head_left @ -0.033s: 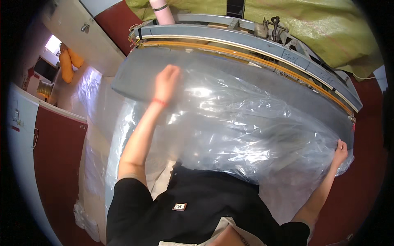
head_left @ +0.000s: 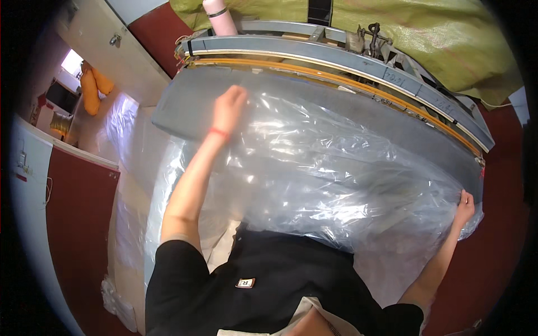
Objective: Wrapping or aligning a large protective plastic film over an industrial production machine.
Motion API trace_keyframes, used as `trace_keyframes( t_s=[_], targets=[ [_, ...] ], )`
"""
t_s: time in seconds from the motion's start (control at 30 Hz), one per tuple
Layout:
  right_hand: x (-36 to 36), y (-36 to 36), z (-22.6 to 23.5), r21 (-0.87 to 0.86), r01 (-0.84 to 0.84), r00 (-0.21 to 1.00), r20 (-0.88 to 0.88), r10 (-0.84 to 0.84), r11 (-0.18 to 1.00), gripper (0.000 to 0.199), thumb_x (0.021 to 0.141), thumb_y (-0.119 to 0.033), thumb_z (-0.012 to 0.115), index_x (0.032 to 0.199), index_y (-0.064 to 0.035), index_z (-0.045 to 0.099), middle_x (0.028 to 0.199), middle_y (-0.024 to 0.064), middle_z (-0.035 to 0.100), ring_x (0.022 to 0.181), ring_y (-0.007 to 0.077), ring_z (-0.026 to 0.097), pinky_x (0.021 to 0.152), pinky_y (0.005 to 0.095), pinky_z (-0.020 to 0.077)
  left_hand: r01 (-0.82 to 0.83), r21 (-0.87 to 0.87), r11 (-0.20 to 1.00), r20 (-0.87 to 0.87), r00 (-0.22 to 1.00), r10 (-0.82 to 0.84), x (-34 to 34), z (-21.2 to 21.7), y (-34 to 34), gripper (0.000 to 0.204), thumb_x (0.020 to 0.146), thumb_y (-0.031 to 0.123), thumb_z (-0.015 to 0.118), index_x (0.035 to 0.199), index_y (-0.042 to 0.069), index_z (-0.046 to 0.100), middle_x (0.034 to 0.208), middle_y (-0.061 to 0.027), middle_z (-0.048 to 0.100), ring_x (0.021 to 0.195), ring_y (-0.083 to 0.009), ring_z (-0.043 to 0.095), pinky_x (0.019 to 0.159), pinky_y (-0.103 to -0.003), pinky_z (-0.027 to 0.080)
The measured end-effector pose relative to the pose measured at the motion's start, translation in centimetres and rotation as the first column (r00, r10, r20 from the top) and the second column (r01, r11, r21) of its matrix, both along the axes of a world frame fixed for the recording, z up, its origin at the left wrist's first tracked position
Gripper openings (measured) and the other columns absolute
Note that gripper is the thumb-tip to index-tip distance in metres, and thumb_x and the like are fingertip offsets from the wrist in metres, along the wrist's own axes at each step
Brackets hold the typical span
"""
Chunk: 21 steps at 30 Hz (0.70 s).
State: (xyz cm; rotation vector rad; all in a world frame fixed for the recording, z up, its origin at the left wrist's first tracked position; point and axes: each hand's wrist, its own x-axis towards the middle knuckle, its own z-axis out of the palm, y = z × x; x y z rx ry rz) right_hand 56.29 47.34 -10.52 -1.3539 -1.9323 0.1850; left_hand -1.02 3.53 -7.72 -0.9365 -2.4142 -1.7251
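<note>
A wide sheet of clear plastic film point(head_left: 319, 162) stretches in front of me over a long grey-topped table point(head_left: 182, 101), wrinkled and glossy with reflections. My left hand point(head_left: 228, 109) is raised over the table's left part, its fingers closed on the film's upper left edge; motion blurs it a little. At the far right corner, my right hand point(head_left: 464, 207) pinches the film's right edge between thumb and fingers. Between the two hands the film is spread out, and its near side hangs down by my waist.
A metal rail assembly point(head_left: 347, 55) with an orange strip point(head_left: 314, 71) runs along the table's back edge. A clamp point(head_left: 374, 39) and a pink bottle point(head_left: 220, 18) are there too. Green woven sheeting point(head_left: 420, 42) lies behind. At left is a door point(head_left: 106, 50).
My left hand has shifted very slightly upward with the film. My right hand stays in the same place.
</note>
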Motion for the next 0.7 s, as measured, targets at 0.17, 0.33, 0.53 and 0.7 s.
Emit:
trace_keyframes(
  t_s=[0.17, 0.33, 0.53, 0.7],
  targets=[
    [2.1, 0.4, -0.1, -0.098, -0.120, 0.984, -0.147, 0.105, 0.988, 0.020, 0.082, -0.021, 0.058, 0.078, -0.0016, 0.059, 0.068, -0.0047, 0.051, 0.065, 0.0046, 0.043, 0.060, 0.0182, 0.0356, -0.346, -0.473, 0.810, -0.534, 0.844, 0.049, -3.7, -0.7, 2.9, 0.011, 0.077, 0.019, 0.057, 0.080, 0.009, 0.060, 0.072, -0.0125, 0.060, 0.071, -0.0282, 0.059, 0.061, -0.036, 0.045],
    [3.9, 0.4, -0.8, -0.141, -0.172, 0.930, -0.348, 0.114, 0.975, 0.018, 0.081, -0.019, 0.059, 0.078, -0.0020, 0.059, 0.071, -0.0058, 0.051, 0.067, 0.0038, 0.043, 0.063, 0.0167, 0.0346, -0.316, -0.524, 0.791, -0.436, 0.897, 0.070, -4.0, -0.7, 4.2, 0.018, 0.072, 0.024, 0.062, 0.080, 0.008, 0.061, 0.073, -0.0109, 0.061, 0.070, -0.0286, 0.059, 0.061, -0.037, 0.046],
    [3.8, 1.7, -0.7, -0.198, -0.101, 0.917, -0.398, 0.014, 0.975, 0.019, 0.080, -0.021, 0.061, 0.082, -0.0023, 0.060, 0.073, -0.0045, 0.052, 0.070, 0.0048, 0.045, 0.066, 0.0178, 0.0354, -0.277, -0.436, 0.856, -0.346, 0.930, 0.125, -5.1, -1.6, 4.0, 0.019, 0.071, 0.024, 0.064, 0.079, 0.007, 0.061, 0.074, -0.0095, 0.061, 0.070, -0.0270, 0.059, 0.062, -0.037, 0.045],
    [-1.5, 4.1, 0.2, -0.376, -0.152, 0.605, -0.767, -0.215, 0.914, 0.022, 0.080, -0.026, 0.060, 0.087, -0.0046, 0.058, 0.074, -0.0020, 0.055, 0.066, 0.0069, 0.049, 0.061, 0.0213, 0.0383, -0.326, -0.030, 0.945, -0.291, 0.907, 0.304, -7.0, -3.2, 5.3, 0.018, 0.078, 0.020, 0.054, 0.070, 0.004, 0.056, 0.062, -0.0070, 0.055, 0.058, -0.0189, 0.054, 0.055, -0.030, 0.043]
  ],
)
